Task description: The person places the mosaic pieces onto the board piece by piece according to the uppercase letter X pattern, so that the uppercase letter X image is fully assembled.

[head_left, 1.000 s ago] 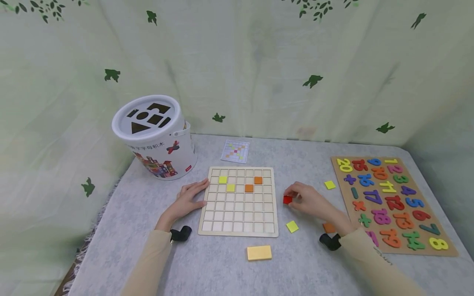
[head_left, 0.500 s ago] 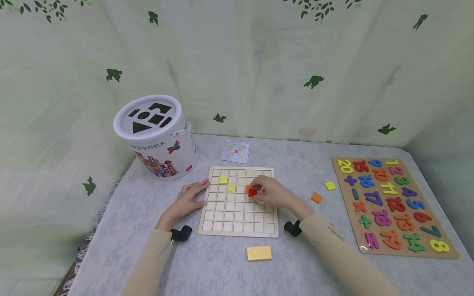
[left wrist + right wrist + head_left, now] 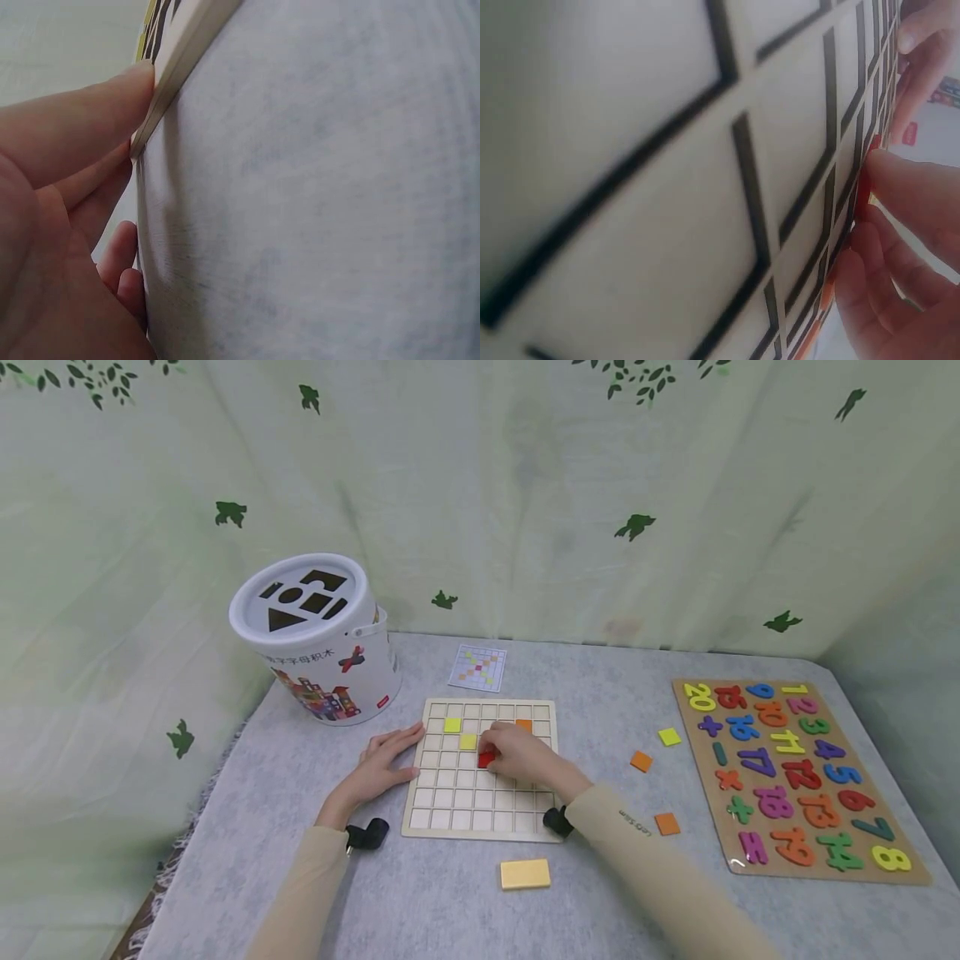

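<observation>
A red square tile (image 3: 486, 761) is pinched in my right hand (image 3: 517, 752), right at the surface of the wooden grid board (image 3: 442, 837), close to its middle. In the right wrist view the red tile (image 3: 865, 176) shows between thumb and fingers. My left hand (image 3: 384, 764) lies along the board's left edge, fingers fairly straight; in the left wrist view the thumb of that hand (image 3: 82, 127) touches the board's side (image 3: 176, 67). Yellow tiles (image 3: 452, 725) sit in the upper left cells. An orange tile (image 3: 524, 726) sits at the upper right; the one beside it is hidden by my right hand.
A patterned card (image 3: 477, 667) lies behind the board. A white bucket (image 3: 330, 668) with a shape-hole lid stands back left. Loose orange tiles (image 3: 641, 762) and a yellow tile (image 3: 670, 737) lie right, before the number board (image 3: 712, 810). A pale yellow block (image 3: 525, 874) lies in front.
My right hand has carried the red tile leftward from the table right of the board to the board's middle. The left hand stays at the left edge.
</observation>
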